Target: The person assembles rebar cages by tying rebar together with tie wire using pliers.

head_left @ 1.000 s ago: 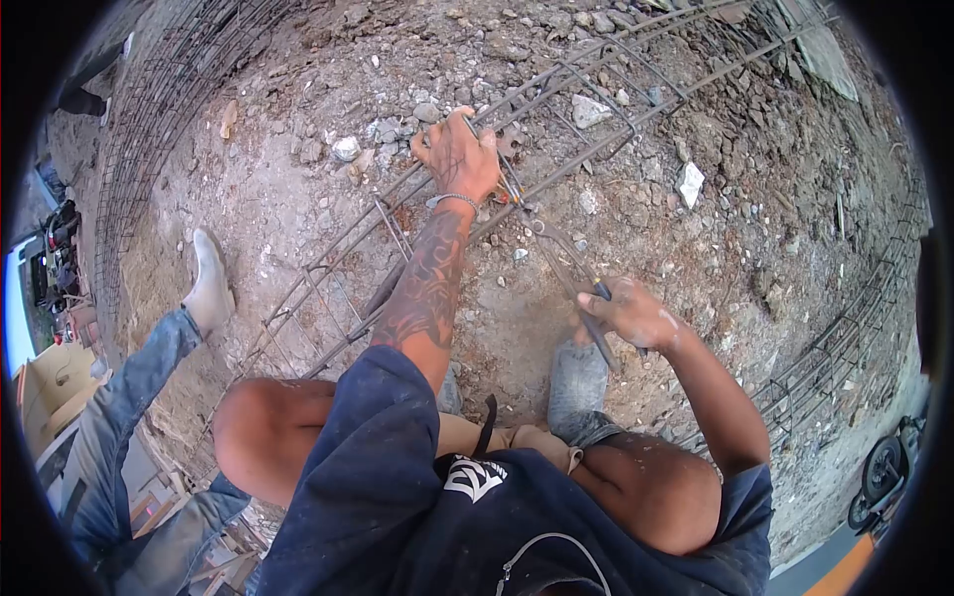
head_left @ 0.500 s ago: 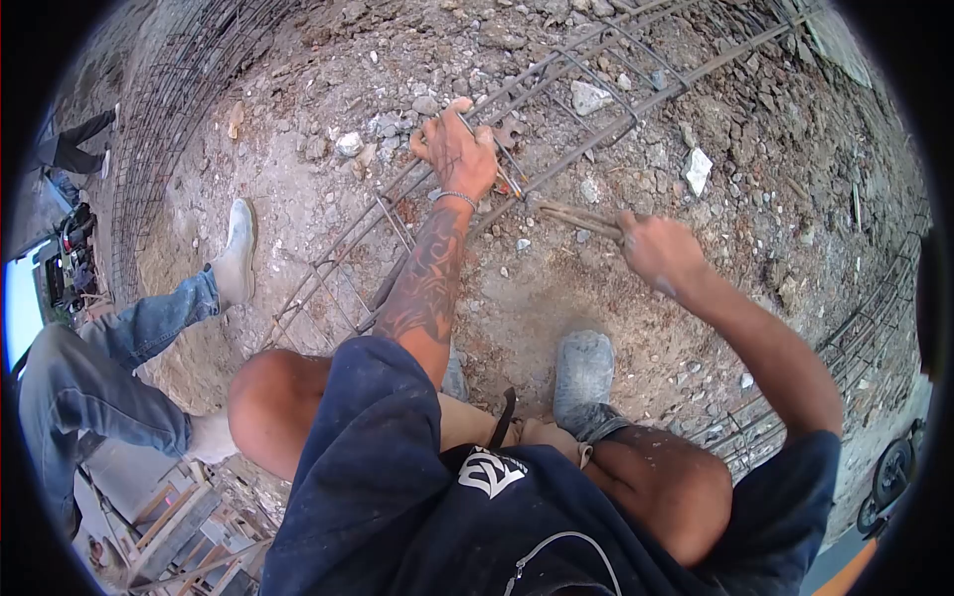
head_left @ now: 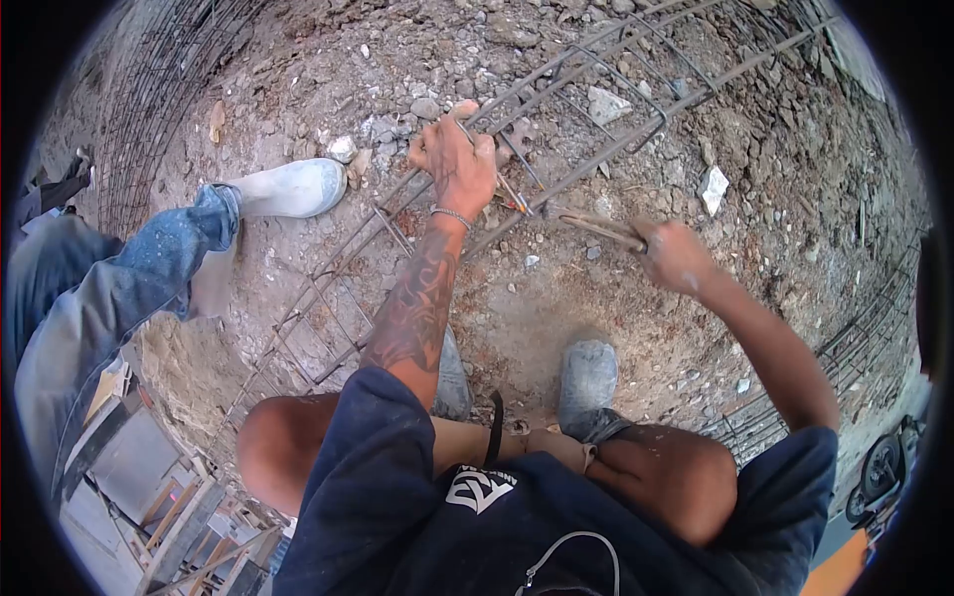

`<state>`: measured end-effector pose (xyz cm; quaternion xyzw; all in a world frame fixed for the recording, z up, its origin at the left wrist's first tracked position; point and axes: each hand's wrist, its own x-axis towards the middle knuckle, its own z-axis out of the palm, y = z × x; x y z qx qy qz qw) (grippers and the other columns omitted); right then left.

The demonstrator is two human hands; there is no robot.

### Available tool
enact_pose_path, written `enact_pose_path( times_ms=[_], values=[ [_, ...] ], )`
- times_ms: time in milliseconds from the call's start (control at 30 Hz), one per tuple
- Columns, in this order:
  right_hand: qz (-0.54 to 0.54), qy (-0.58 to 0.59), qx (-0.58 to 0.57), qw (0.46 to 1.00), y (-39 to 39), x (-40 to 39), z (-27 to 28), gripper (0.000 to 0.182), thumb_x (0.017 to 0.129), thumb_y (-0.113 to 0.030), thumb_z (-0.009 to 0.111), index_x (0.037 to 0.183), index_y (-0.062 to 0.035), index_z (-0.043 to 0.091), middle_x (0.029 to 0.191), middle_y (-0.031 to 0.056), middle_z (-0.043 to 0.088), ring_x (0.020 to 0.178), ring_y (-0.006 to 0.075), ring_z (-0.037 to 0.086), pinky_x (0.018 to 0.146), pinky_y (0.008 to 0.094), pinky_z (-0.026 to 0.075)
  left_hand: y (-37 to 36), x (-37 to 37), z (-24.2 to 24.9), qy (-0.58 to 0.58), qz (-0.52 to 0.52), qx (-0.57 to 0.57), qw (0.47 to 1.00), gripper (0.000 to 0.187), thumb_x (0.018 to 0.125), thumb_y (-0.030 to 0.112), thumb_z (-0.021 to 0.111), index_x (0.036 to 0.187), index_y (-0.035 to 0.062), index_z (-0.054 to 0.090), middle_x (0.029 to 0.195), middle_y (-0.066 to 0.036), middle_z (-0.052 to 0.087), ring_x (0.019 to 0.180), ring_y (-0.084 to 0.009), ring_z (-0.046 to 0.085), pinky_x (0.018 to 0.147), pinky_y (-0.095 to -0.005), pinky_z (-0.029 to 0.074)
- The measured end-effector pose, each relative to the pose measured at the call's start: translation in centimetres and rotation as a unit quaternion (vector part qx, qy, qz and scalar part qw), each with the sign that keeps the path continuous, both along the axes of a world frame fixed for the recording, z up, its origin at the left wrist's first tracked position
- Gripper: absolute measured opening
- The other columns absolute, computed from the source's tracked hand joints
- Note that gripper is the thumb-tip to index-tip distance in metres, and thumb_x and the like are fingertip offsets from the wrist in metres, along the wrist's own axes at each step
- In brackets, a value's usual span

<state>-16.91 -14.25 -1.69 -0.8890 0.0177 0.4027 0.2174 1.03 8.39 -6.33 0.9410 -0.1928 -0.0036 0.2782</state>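
Observation:
A long rebar cage (head_left: pixel 586 164) runs diagonally over stony ground. My left hand (head_left: pixel 460 164) is closed around its upper bar and a cross stirrup, at the middle of the cage. My right hand (head_left: pixel 671 256) grips the handles of a pair of pincers (head_left: pixel 601 230), whose jaws point left toward the cage's lower bar. The pincer tips are close to the corner where the stirrup meets that bar, beside a small orange-tipped piece. Whether the jaws touch a wire there is too small to tell.
At the left, another person's booted foot (head_left: pixel 296 189) and jeans (head_left: pixel 149 263) stand close to the cage. More rebar mesh (head_left: pixel 149 109) lies at the upper left and at the lower right. Wooden framing (head_left: pixel 184 526) is at the lower left. A white stone (head_left: pixel 714 189) lies at the right.
The other person's boot has stepped right, nearer the cage. My right hand and the pincers have shifted slightly right and down from the bar. My left hand keeps its hold.

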Motion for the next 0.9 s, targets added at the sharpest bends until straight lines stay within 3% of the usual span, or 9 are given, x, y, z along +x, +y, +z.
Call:
enact_pose_path(
  times_ms=[67,200,300,533,600,667,733,800,900],
  values=[
    [-0.147,0.151,0.183,0.960,1.4,-2.3,-2.7,0.043,0.090,-0.047,0.054,0.090,-0.0039,0.058,0.070,0.0059,0.059,0.062,0.0149,0.062,0.050,0.0330,0.052,-0.3,-0.5,0.6,0.006,0.007,-0.007,1.000,0.038,0.078,0.013,0.054,0.116,0.0100,0.050,0.086,-0.005,0.055,0.104,-0.0249,0.042,0.098,-0.0456,0.016],
    [-0.272,0.125,0.322,0.898,3.2,-3.7,-2.6,0.048,0.088,-0.049,0.055,0.092,-0.0021,0.063,0.074,0.0083,0.062,0.061,0.0172,0.062,0.056,0.0383,0.052,-0.2,-0.5,0.2,-0.019,-0.008,0.001,1.000,0.039,0.078,0.014,0.055,0.117,0.0113,0.050,0.092,-0.006,0.055,0.105,-0.0255,0.042,0.098,-0.0455,0.016],
    [-0.251,-0.058,0.201,0.945,4.9,-5.4,-3.7,0.045,0.090,-0.042,0.054,0.108,-0.0010,0.062,0.098,0.0215,0.063,0.093,0.0310,0.062,0.083,0.0424,0.049,-0.3,-0.7,1.0,0.021,-0.008,0.023,0.999,0.039,0.079,0.015,0.055,0.118,0.0111,0.050,0.094,-0.007,0.054,0.108,-0.0258,0.042,0.099,-0.0457,0.016],
    [-0.285,-0.185,0.018,0.940,6.2,-8.0,-2.7,0.034,0.087,-0.030,0.058,0.108,-0.0032,0.061,0.104,0.0192,0.059,0.098,0.0360,0.057,0.086,0.0437,0.047,-0.5,-0.1,6.3,-0.059,-0.002,0.093,0.994,0.047,0.075,0.022,0.065,0.118,0.0083,0.050,0.121,-0.014,0.046,0.119,-0.0299,0.039,0.101,-0.0482,0.026],
    [-0.262,-0.190,-0.044,0.945,5.1,-8.7,-4.0,0.032,0.086,-0.028,0.058,0.107,-0.0034,0.061,0.102,0.0177,0.059,0.097,0.0342,0.058,0.085,0.0433,0.047,0.0,1.4,11.8,-0.068,-0.319,0.205,0.923,0.049,0.077,0.020,0.064,0.122,0.0078,0.049,0.122,-0.015,0.046,0.120,-0.0322,0.039,0.098,-0.0463,0.032],
    [-0.239,-0.197,-0.109,0.944,4.9,-8.1,-3.7,0.031,0.086,-0.027,0.059,0.106,-0.0036,0.061,0.100,0.0162,0.059,0.095,0.0324,0.058,0.084,0.0428,0.048,0.5,2.0,15.0,-0.081,-0.392,0.210,0.892,0.042,0.076,0.018,0.063,0.115,0.0080,0.053,0.118,-0.013,0.050,0.116,-0.0310,0.044,0.097,-0.0436,0.033],
    [-0.231,-0.438,-0.142,0.857,5.9,-6.4,-1.4,0.028,0.085,-0.024,0.061,0.105,-0.0043,0.061,0.099,0.0138,0.058,0.095,0.0295,0.058,0.081,0.0410,0.048,0.7,2.2,16.8,0.004,-0.481,0.251,0.840,0.032,0.077,0.016,0.062,0.108,0.0082,0.058,0.111,-0.011,0.056,0.110,-0.0295,0.050,0.095,-0.0428,0.036],
    [-0.273,-0.408,0.094,0.866,7.6,-3.2,0.6,0.027,0.085,-0.023,0.062,0.105,-0.0042,0.061,0.097,0.0142,0.059,0.092,0.0279,0.058,0.079,0.0404,0.048,0.4,1.7,15.0,0.005,-0.488,0.256,0.834,0.025,0.079,0.015,0.059,0.103,0.0093,0.061,0.106,-0.010,0.059,0.107,-0.0279,0.052,0.092,-0.0420,0.038],
    [-0.347,-0.366,0.229,0.832,9.1,0.7,-2.7,0.028,0.084,-0.024,0.064,0.101,-0.0023,0.062,0.094,0.0157,0.062,0.088,0.0277,0.060,0.077,0.0383,0.048,-1.0,1.2,10.4,-0.006,-0.496,0.135,0.858,0.016,0.081,0.018,0.057,0.089,0.0066,0.064,0.093,-0.012,0.064,0.096,-0.0298,0.057,0.086,-0.0429,0.041]
  ],
)
